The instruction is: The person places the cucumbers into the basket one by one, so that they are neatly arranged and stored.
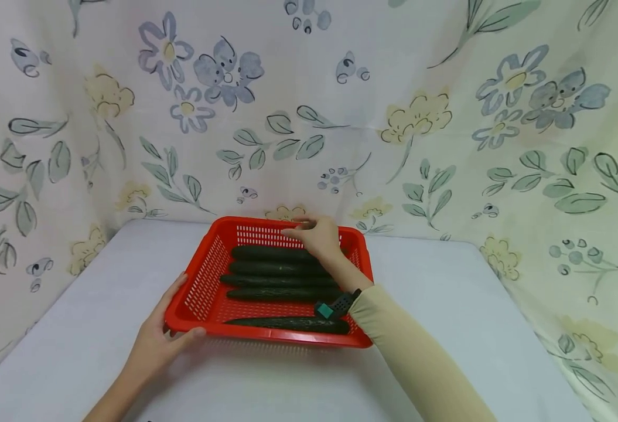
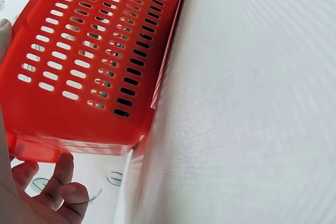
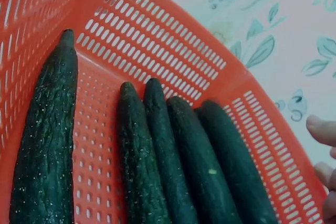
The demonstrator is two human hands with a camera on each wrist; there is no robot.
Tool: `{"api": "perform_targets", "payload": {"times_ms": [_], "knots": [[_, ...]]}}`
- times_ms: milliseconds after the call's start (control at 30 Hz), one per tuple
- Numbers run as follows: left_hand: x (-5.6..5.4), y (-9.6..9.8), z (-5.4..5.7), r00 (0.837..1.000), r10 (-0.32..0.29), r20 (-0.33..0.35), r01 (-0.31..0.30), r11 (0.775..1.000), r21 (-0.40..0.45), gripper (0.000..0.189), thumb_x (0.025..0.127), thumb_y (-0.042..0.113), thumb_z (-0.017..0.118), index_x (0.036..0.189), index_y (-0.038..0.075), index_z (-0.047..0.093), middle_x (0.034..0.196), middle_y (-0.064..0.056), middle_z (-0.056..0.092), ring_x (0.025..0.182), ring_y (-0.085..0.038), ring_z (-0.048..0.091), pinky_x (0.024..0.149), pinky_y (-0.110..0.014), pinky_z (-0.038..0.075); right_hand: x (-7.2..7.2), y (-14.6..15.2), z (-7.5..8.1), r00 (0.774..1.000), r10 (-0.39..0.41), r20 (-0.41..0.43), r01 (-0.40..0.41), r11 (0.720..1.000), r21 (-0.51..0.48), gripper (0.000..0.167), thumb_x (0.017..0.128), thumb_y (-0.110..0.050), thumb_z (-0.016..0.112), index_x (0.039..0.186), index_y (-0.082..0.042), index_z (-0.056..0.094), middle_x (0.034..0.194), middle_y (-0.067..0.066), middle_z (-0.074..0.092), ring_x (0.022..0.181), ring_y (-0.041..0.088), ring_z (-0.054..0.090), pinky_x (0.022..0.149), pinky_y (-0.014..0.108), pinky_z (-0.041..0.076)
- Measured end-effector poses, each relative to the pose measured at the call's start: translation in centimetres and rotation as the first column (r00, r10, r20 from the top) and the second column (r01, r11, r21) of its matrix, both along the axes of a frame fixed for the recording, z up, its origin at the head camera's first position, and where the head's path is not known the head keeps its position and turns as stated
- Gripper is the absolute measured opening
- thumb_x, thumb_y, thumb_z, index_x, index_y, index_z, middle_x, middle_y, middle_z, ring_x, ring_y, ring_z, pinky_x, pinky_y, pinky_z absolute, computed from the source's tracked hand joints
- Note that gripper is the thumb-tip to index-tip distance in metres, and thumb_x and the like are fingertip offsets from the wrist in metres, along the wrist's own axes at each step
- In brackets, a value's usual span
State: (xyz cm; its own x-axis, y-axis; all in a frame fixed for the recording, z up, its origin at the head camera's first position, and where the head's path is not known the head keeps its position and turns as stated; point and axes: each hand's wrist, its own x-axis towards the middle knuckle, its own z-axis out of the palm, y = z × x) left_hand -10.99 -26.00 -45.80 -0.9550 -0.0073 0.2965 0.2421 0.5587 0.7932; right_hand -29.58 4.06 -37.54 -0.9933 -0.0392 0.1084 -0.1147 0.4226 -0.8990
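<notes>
A red plastic basket (image 1: 269, 334) with slotted walls stands on the table, with several dark green cucumbers inside. Most cucumbers (image 1: 282, 281) lie side by side toward the far wall; one cucumber (image 1: 293, 323) lies apart along the near wall. My left hand (image 1: 156, 343) grips the basket's near left corner, thumb at the front rim. In the left wrist view its fingers (image 2: 64, 171) curl beneath the rim. My right hand (image 1: 319, 237) hovers over the far rim, thumb and fingers spread and holding nothing. The right wrist view shows its fingertips (image 3: 320, 129) beside that rim.
A white cloth covers the table (image 1: 435, 293). Behind and on both sides hangs a floral curtain (image 1: 309, 170), close to the basket's far side. A dark strap with a green-faced device (image 1: 332, 308) sits on the right wrist, above the basket.
</notes>
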Motion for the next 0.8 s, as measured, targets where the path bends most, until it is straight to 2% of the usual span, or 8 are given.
{"api": "perform_targets", "payload": {"times_ms": [67,233,400,567,700,733,800], "knots": [[0.3,0.1,-0.1,1.000,0.002,0.008,-0.002,1.000,0.006,0.105,0.089,0.018,0.087,0.170,0.037,0.023,0.174,-0.001,0.030,0.124,0.019,0.041,0.090,-0.007,0.046,0.1,0.1,-0.2,1.000,-0.002,0.017,0.002,1.000,-0.003,0.045,0.087,-0.031,0.089,0.127,-0.015,0.079,0.111,0.007,0.077,0.099,0.026,0.067,0.079,0.036,0.058],[0.8,0.3,-0.2,1.000,0.010,0.015,-0.010,1.000,0.016,0.107,0.087,0.017,0.088,0.170,0.034,0.024,0.173,-0.009,0.032,0.124,0.018,0.042,0.090,-0.008,0.047,0.4,0.3,-0.2,0.998,0.017,0.054,-0.015,0.999,-0.034,0.046,0.088,-0.033,0.089,0.129,-0.015,0.077,0.118,0.007,0.077,0.108,0.025,0.067,0.087,0.038,0.058],[0.5,0.8,-0.2,1.000,-0.008,-0.020,0.009,0.999,0.038,0.108,0.085,0.014,0.089,0.170,0.033,0.025,0.172,-0.009,0.034,0.125,0.016,0.045,0.090,-0.009,0.048,0.1,1.1,0.6,0.999,0.038,0.025,-0.035,0.994,-0.104,0.045,0.087,-0.031,0.089,0.129,-0.016,0.077,0.118,0.009,0.075,0.111,0.026,0.065,0.088,0.039,0.055],[0.4,1.1,-0.2,1.000,-0.019,-0.018,0.019,0.999,0.028,0.111,0.085,0.015,0.090,0.170,0.033,0.023,0.171,-0.011,0.034,0.126,0.018,0.043,0.092,-0.010,0.048,0.4,2.5,1.8,0.996,0.085,0.028,-0.081,0.990,-0.118,0.051,0.088,-0.038,0.087,0.133,-0.018,0.075,0.123,0.007,0.072,0.115,0.025,0.062,0.087,0.037,0.052],[0.6,0.6,0.6,0.998,-0.042,0.038,0.042,0.999,-0.012,0.103,0.089,0.023,0.086,0.170,0.034,0.024,0.169,-0.014,0.038,0.123,0.014,0.045,0.088,-0.014,0.051,1.5,4.5,3.1,0.994,0.106,-0.018,-0.107,0.989,-0.098,0.047,0.094,-0.042,0.081,0.134,-0.020,0.072,0.119,0.009,0.074,0.112,0.033,0.064,0.078,0.038,0.048],[0.6,0.4,1.1,0.997,-0.060,0.054,0.060,0.998,-0.012,0.098,0.092,0.023,0.084,0.170,0.032,0.025,0.166,-0.016,0.042,0.120,0.011,0.049,0.085,-0.016,0.052,1.8,5.2,3.5,0.994,0.105,-0.028,-0.107,0.991,-0.079,0.046,0.096,-0.044,0.078,0.135,-0.020,0.071,0.118,0.009,0.075,0.111,0.034,0.065,0.077,0.037,0.047],[0.6,-0.2,2.0,0.990,-0.091,0.107,0.093,0.996,-0.009,0.084,0.099,0.026,0.074,0.170,0.029,0.028,0.160,-0.020,0.047,0.116,0.000,0.056,0.080,-0.022,0.055,2.5,6.8,3.9,0.993,0.106,-0.049,-0.108,0.993,-0.049,0.045,0.100,-0.046,0.072,0.136,-0.019,0.069,0.116,0.012,0.076,0.100,0.034,0.066,0.071,0.035,0.047]]}}
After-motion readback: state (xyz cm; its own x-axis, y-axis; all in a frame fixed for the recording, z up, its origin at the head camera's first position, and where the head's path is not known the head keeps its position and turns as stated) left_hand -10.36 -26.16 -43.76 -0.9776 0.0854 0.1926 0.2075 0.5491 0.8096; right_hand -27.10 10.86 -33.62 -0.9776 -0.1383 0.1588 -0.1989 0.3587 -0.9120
